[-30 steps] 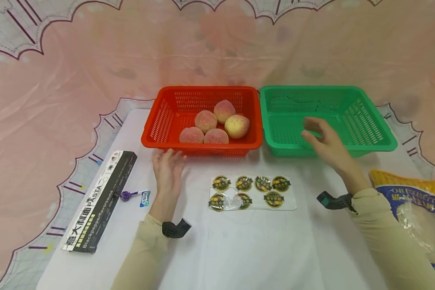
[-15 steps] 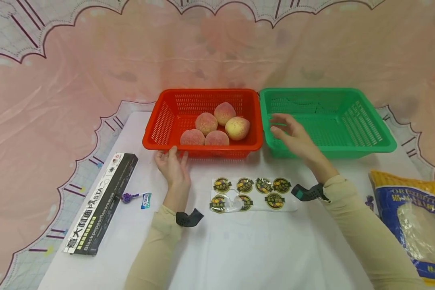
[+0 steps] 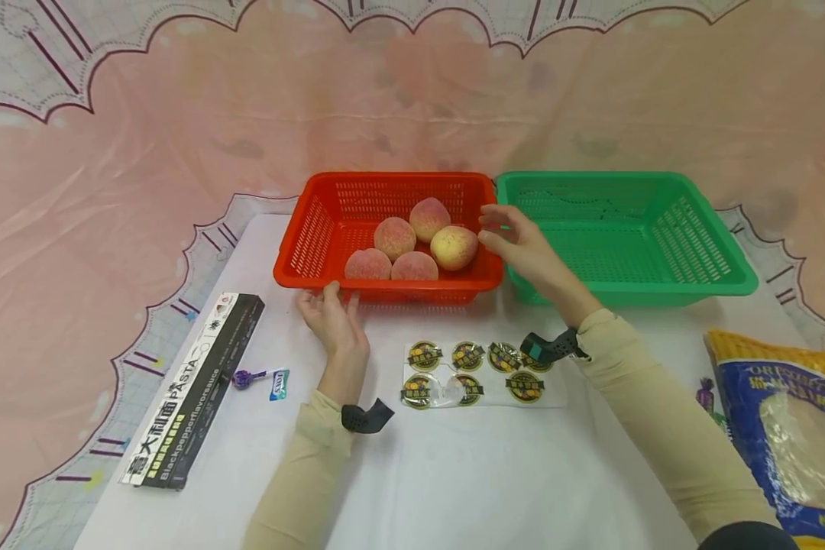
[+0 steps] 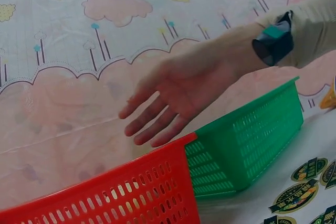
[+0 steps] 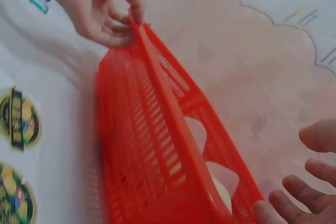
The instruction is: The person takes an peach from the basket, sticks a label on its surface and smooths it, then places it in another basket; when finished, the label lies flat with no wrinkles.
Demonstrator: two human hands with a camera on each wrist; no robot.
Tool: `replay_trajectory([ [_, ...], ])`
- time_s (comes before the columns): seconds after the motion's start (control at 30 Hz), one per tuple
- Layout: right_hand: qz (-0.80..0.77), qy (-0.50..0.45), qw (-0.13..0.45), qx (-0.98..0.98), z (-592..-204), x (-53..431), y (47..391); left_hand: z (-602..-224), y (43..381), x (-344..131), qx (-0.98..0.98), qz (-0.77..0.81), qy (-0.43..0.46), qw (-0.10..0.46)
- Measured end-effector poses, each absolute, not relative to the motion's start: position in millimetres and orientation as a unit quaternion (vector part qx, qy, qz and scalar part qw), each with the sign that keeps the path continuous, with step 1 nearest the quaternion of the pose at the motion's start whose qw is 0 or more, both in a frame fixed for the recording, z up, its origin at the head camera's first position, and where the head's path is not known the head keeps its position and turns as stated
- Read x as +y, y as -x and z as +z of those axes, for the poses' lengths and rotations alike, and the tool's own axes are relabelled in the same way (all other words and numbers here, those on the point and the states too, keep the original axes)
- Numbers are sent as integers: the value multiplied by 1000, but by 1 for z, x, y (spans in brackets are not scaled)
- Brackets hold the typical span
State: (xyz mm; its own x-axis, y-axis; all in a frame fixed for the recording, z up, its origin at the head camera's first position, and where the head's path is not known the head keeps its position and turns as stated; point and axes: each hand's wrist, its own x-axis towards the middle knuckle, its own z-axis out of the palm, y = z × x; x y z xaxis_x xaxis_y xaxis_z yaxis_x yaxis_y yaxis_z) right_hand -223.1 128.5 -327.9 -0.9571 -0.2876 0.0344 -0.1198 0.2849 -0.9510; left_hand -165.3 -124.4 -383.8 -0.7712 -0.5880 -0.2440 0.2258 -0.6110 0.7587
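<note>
A red plastic basket stands at the back left, holding several peaches. My left hand is at its front rim, left of the middle. In the right wrist view, that left hand grips the rim, thumb on top and fingers curled below. Over the red basket's right side is my right hand, close to the yellowish peach; I cannot tell whether it touches. Its fingers look spread and loosely bent in the left wrist view, where the right hand holds nothing.
A green basket stands against the red one's right side. In front lie a sticker sheet, a pasta box, a purple lollipop and a small packet. A blue-and-yellow bag lies at the right.
My right hand has moved left from over the green basket to the red basket's right side. My left hand has come to the red basket's front rim and taken hold of it.
</note>
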Motion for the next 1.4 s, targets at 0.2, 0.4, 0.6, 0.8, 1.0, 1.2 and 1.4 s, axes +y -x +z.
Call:
replay_trajectory([
  [0.2,-556,101,64,822,-325,105,231,-385,165,-123,-378,-863,-243,232],
  [0.4,-545,66,65,833,-329,87,241,-386,166,-122,-379,-865,-240,227],
  [0.6,-569,10,78,819,-337,71,247,-386,165,-123,-378,-866,-239,225],
  [0.8,-530,-73,69,842,-343,53,250,-384,164,-124,-374,-866,-245,224],
  [1.0,-526,-101,57,843,-346,43,253,-383,164,-126,-368,-869,-245,223],
  [1.2,-541,-142,84,825,-348,40,257,-383,164,-126,-363,-872,-242,221],
  [1.4,-589,-177,106,781,-353,40,266,-383,165,-126,-367,-871,-239,223],
])
